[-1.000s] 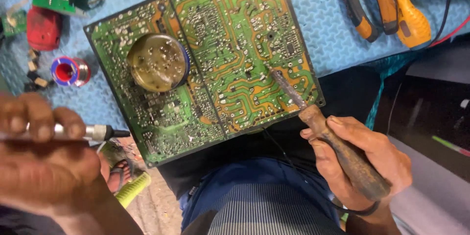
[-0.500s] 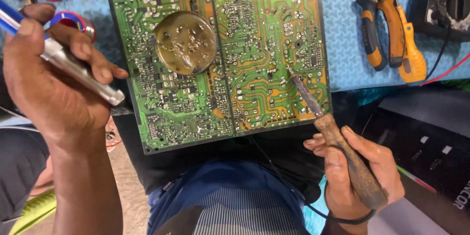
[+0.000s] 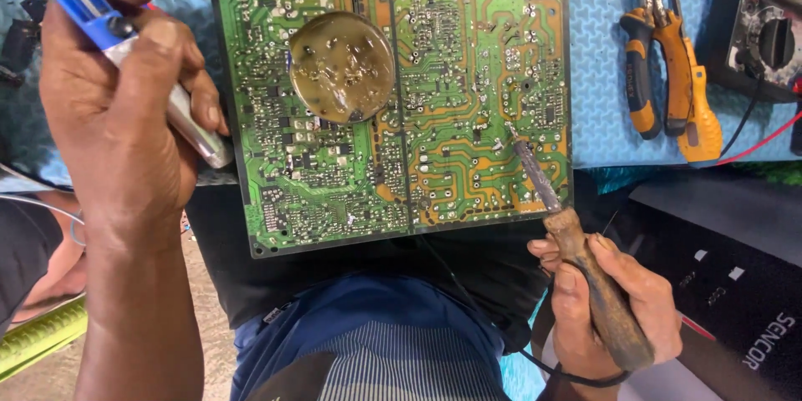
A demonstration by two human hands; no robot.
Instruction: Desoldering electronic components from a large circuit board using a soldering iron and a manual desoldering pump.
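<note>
One circuit board, two tools in your two hands.

Your right hand (image 3: 614,301) is closed around the worn wooden handle of one soldering iron (image 3: 576,242), its metal tip resting on the copper side of the single green circuit board (image 3: 434,100), near the board's right edge. The board lies solder side up, half on the blue mat (image 3: 601,58) and half over your lap. On the board sits one round brass-coloured tin (image 3: 341,67) holding a glossy brownish paste with small pits in it. Your left hand (image 3: 117,125) is wrapped tight around one blue and silver desoldering pump (image 3: 125,50), held just left of the board and apart from it. On the mat to the right lie two orange-handled pliers (image 3: 668,75), side by side, beside one multimeter (image 3: 769,42).
</note>
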